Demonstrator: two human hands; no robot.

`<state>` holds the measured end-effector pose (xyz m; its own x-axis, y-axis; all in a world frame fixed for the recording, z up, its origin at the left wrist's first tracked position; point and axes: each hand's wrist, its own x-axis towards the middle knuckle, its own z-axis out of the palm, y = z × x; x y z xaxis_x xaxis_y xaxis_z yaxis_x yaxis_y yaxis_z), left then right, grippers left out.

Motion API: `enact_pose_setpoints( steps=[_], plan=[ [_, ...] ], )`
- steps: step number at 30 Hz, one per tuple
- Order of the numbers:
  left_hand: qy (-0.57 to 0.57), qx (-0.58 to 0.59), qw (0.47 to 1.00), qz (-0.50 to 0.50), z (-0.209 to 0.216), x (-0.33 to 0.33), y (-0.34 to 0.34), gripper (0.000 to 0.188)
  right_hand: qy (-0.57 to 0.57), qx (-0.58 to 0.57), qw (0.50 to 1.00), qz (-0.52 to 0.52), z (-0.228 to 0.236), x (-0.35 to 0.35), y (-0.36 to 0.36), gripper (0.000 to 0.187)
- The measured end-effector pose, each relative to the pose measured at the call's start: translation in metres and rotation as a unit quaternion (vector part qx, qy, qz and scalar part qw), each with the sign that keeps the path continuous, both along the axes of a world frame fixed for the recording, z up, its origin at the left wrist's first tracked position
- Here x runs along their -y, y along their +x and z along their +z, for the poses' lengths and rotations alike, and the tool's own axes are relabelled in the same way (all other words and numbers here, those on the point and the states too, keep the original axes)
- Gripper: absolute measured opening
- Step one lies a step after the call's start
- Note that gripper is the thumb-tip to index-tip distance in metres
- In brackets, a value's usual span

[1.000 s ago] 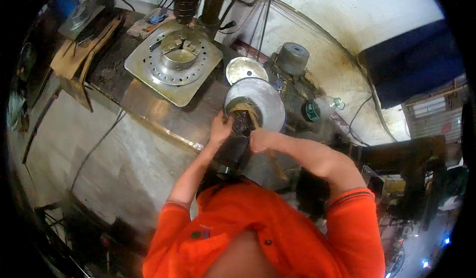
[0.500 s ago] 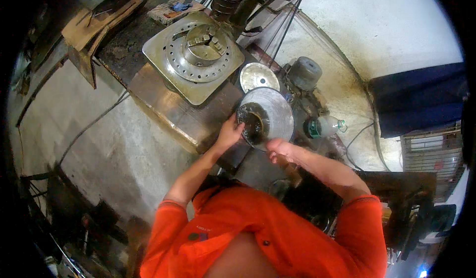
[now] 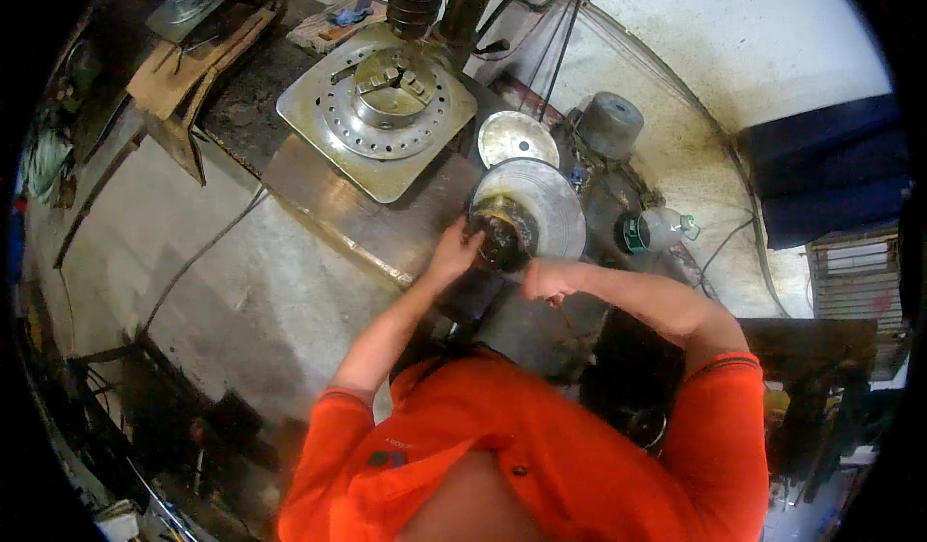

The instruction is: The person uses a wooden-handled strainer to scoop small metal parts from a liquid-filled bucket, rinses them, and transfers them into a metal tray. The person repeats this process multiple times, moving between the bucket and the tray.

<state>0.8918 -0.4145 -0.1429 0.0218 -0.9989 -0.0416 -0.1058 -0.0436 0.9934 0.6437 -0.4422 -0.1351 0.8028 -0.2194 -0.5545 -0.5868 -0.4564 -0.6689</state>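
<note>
A round, shallow metal pan (image 3: pixel 552 204) with ringed inner walls sits in front of me, with dark liquid (image 3: pixel 502 241) pooled on its near-left side. My left hand (image 3: pixel 456 255) is closed on the pan's left rim, its thumb over the edge. At the near rim my right hand (image 3: pixel 552 281) is a fist around a tool with a thin brown handle (image 3: pixel 568 320). The tool's working end is hidden or blurred, so its kind does not show. Behind the pan lies a pale metal disc (image 3: pixel 519 139) with a centre hole.
Left of the pan, a three-jaw chuck (image 3: pixel 394 93) sits on a square machine table (image 3: pixel 386 183), above a metal block (image 3: pixel 348 209). To the right are a grey motor-like cylinder (image 3: pixel 610 125) and a clear bottle (image 3: pixel 661 230) with a green label. Cardboard (image 3: pixel 183 69) lies far left.
My right fist has shifted slightly along the near rim, and the brown handle below it has swung. The dark liquid has moved within the pan. My left hand keeps its hold.
</note>
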Motion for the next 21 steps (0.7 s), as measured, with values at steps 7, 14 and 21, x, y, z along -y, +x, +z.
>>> enact_pose_setpoints(
  steps=[7, 14, 21],
  plan=[
    [0.086, -0.161, 0.983, -0.032, -0.003, 0.001, -0.007, 0.038, 0.379, -0.079, 0.698, -0.602, 0.107, -0.009, 0.045, 0.012],
    [0.049, -0.137, 0.989, -0.037, -0.006, 0.001, -0.007, 0.030, 0.540, 0.058, 0.491, -0.681, 0.093, -0.028, 0.029, 0.006],
    [0.098, -0.072, 0.993, 0.000, -0.011, 0.000, -0.008, 0.035, 0.371, -0.028, 0.701, -0.608, 0.117, -0.051, 0.044, 0.006]
  ],
)
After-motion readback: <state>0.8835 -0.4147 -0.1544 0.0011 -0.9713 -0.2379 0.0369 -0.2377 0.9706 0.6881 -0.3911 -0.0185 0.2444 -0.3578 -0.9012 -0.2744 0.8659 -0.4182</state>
